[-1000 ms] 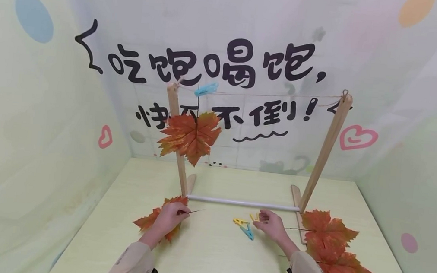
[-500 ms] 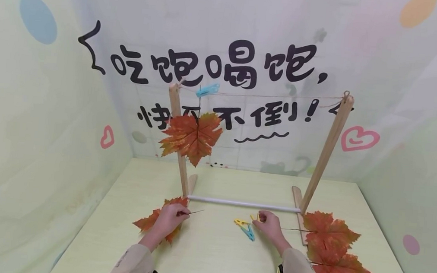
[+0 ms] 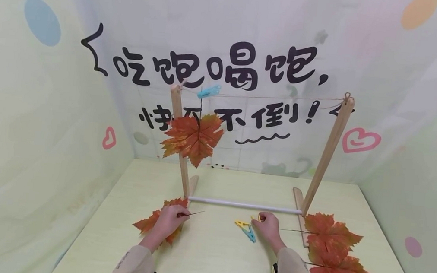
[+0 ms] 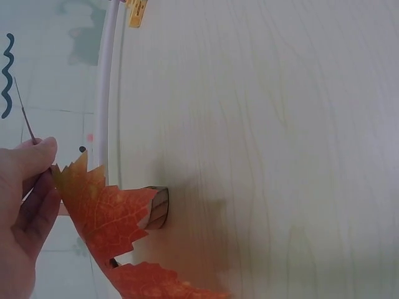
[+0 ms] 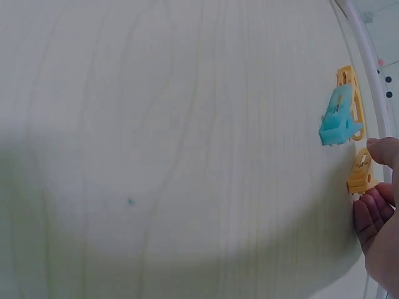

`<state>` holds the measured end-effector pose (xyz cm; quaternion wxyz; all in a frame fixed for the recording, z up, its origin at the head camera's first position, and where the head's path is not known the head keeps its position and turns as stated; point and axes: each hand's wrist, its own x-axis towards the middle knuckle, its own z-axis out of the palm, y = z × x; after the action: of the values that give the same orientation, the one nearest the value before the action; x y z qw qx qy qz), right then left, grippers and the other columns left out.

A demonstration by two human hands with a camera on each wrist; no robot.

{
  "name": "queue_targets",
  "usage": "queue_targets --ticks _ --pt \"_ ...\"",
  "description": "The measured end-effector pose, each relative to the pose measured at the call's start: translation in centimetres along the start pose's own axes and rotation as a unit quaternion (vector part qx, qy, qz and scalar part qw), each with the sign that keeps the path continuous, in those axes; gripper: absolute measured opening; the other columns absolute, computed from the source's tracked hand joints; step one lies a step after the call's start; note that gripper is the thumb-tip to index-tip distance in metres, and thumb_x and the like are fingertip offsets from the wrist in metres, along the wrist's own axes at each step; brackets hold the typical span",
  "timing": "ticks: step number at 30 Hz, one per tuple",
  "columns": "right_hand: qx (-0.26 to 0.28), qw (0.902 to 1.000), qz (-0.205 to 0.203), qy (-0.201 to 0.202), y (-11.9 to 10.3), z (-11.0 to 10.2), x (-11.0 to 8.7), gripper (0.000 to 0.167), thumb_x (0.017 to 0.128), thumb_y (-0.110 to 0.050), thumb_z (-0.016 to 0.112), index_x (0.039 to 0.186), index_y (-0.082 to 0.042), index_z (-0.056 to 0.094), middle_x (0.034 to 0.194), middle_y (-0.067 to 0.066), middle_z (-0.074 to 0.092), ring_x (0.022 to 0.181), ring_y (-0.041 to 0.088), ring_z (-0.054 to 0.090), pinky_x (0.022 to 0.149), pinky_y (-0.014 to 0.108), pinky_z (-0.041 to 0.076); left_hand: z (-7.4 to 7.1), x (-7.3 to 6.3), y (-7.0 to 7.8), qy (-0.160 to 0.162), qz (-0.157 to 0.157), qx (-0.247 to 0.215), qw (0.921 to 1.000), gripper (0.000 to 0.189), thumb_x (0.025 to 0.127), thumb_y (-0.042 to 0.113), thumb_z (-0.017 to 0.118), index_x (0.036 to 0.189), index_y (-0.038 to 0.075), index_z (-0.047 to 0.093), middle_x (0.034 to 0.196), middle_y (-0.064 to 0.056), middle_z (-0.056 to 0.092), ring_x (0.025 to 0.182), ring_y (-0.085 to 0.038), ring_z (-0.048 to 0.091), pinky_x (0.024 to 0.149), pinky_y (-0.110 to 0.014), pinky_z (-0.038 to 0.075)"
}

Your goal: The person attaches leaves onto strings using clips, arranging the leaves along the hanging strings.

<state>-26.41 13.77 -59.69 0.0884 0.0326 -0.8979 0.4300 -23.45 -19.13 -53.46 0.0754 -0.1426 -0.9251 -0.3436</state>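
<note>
My left hand (image 3: 171,217) pinches the thin stem of an orange-red artificial maple leaf (image 4: 106,205) between thumb and fingers, with the leaf (image 3: 148,222) partly behind the hand. On the right, my right hand (image 3: 269,226) has its thumb and fingers about a yellow clothespin (image 5: 361,171) at the table surface. Beside it lie another yellow clothespin and a blue clothespin (image 5: 338,118), close together. A maple leaf (image 3: 193,136) hangs by its stem from a string (image 3: 268,97), held by a light blue clothespin (image 3: 208,92).
A wooden frame with a left post (image 3: 180,150), a right post (image 3: 327,157) and a white crossbar (image 3: 243,205) stands at the back of the table (image 3: 212,257). Two more maple leaves (image 3: 331,233) lie at the right, one overlapping the other.
My right hand's fingers have drawn in around the yellow clothespin, and its forearm has shifted left. The left hand keeps hold of the leaf stem almost unmoved. The head view has shifted slightly.
</note>
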Motion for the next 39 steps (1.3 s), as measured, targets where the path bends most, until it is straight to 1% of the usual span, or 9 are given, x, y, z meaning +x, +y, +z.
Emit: queue_targets --ticks 4,7,10,13,17,25,27,32,39 --pt "0.001 1.0 0.002 0.006 -0.1 0.1 0.1 0.042 0.071 -0.005 0.072 0.056 -0.008 0.032 0.054 -0.002 0.029 0.051 0.01 0.027 0.053 0.024 0.025 0.1 0.1 0.2 0.009 0.016 0.002 0.9998 0.011 0.074 0.003 0.073 0.083 0.008 0.073 0.079 0.002 0.067 0.069 -0.008 0.057 0.061 -0.02 0.05" --pt "-0.004 0.9998 0.004 0.019 0.0 0.1 0.0 0.033 0.07 -0.004 0.071 0.056 -0.004 0.042 0.055 -0.002 0.035 0.052 0.01 0.032 0.052 0.024 0.028 0.1 0.2 0.5 0.014 0.03 0.004 0.9995 0.01 0.074 0.003 0.072 0.083 0.008 0.072 0.08 0.001 0.068 0.07 -0.009 0.058 0.061 -0.02 0.05" --pt "-0.001 0.9997 -0.003 0.025 0.1 0.1 -0.1 0.015 0.07 -0.003 0.07 0.069 0.006 0.059 0.061 0.004 0.049 0.058 0.013 0.042 0.056 0.027 0.039 0.1 0.2 0.7 0.015 0.027 0.005 0.9995 0.01 0.074 0.004 0.073 0.083 0.008 0.073 0.081 0.001 0.068 0.07 -0.009 0.057 0.062 -0.02 0.049" --pt "0.008 0.9997 -0.009 0.02 0.3 0.2 -0.3 0.021 0.071 -0.002 0.069 0.086 0.012 0.064 0.071 0.011 0.058 0.066 0.017 0.049 0.062 0.032 0.045 0.1 0.3 0.8 0.016 0.027 0.003 0.9995 0.01 0.073 0.003 0.073 0.083 0.006 0.072 0.08 0.001 0.068 0.068 -0.009 0.056 0.061 -0.02 0.049" --pt "0.017 0.9996 -0.015 0.013 0.2 0.2 -0.5 0.024 0.074 -0.002 0.067 0.092 0.014 0.063 0.076 0.013 0.059 0.069 0.019 0.052 0.064 0.032 0.046 -0.1 0.4 0.8 0.024 0.033 -0.004 0.9992 0.01 0.072 0.002 0.074 0.082 0.004 0.072 0.077 0.001 0.067 0.066 -0.009 0.054 0.059 -0.02 0.048" --pt "0.054 0.9984 -0.016 0.0 -1.1 -0.7 -0.4 0.01 0.079 -0.002 0.066 0.075 0.003 0.057 0.064 0.001 0.041 0.063 0.013 0.038 0.057 0.024 0.033 -0.3 0.7 1.1 0.052 0.074 0.008 0.9959 0.009 0.07 0.003 0.075 0.077 0.007 0.072 0.075 0.002 0.067 0.065 -0.008 0.057 0.057 -0.02 0.049" --pt "0.071 0.9974 -0.011 -0.004 -1.5 -1.1 -0.4 0.008 0.079 -0.002 0.066 0.08 0.004 0.061 0.066 0.001 0.044 0.063 0.012 0.04 0.056 0.022 0.034 -0.4 0.8 1.3 0.056 0.074 0.006 0.9957 0.009 0.069 0.003 0.076 0.078 0.005 0.072 0.075 0.002 0.067 0.065 -0.009 0.059 0.058 -0.02 0.049" --pt "0.121 0.9925 0.016 0.007 -2.3 -1.9 -0.5 0.025 0.078 -0.003 0.069 0.1 0.008 0.064 0.079 0.008 0.059 0.069 0.012 0.05 0.058 0.019 0.044 -0.8 1.2 2.1 0.059 0.074 -0.005 0.9955 0.01 0.07 0.002 0.075 0.079 0.004 0.072 0.075 0.001 0.067 0.066 -0.01 0.059 0.059 -0.021 0.05" --pt "0.162 0.9862 0.033 0.012 -3.0 -2.9 -0.3 0.024 0.076 -0.003 0.069 0.098 0.007 0.063 0.082 0.01 0.061 0.071 0.013 0.054 0.06 0.018 0.047 -1.1 1.9 3.1 0.067 0.088 -0.017 0.9938 0.009 0.07 0.001 0.075 0.076 0.006 0.072 0.074 0.0 0.067 0.064 -0.009 0.059 0.057 -0.018 0.05"
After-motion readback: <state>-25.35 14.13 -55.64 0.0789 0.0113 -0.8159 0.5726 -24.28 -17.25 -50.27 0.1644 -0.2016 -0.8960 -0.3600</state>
